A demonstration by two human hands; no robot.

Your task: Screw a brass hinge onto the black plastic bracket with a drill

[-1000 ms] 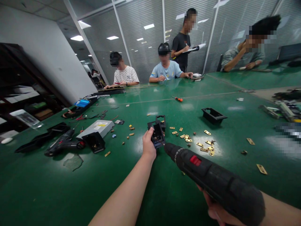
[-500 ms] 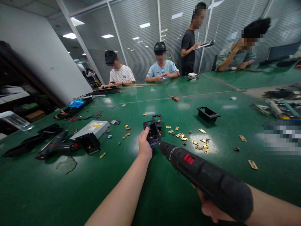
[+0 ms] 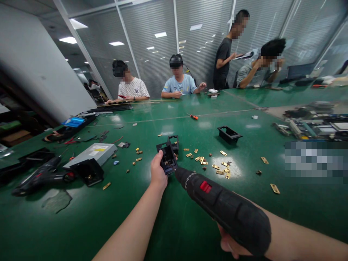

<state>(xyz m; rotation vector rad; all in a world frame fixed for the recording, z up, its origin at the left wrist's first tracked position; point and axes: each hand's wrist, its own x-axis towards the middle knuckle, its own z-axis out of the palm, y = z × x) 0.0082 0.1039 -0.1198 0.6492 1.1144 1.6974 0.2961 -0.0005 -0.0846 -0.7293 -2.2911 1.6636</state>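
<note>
My left hand [image 3: 158,172] grips a small black plastic housing [image 3: 167,158] and holds it upright on the green table [image 3: 174,217]. My right hand [image 3: 231,244], mostly hidden, holds a black electric screwdriver [image 3: 223,208] with a red switch. The screwdriver's tip touches the lower right side of the housing. A second black housing part [image 3: 174,140] stands just behind the held one. Several small brass plates [image 3: 217,167] lie scattered to the right of it.
A grey metal drive [image 3: 91,154], a black bracket [image 3: 88,172] and another electric screwdriver [image 3: 40,175] lie at left. A black tray part [image 3: 229,134] sits at right, circuit boards [image 3: 312,127] at far right. Several people sit or stand across the table.
The view has swung a little to the right, so everything shifted left in the picture. The hands, housing and screwdriver keep the same pose. The standing person turned sideways.
</note>
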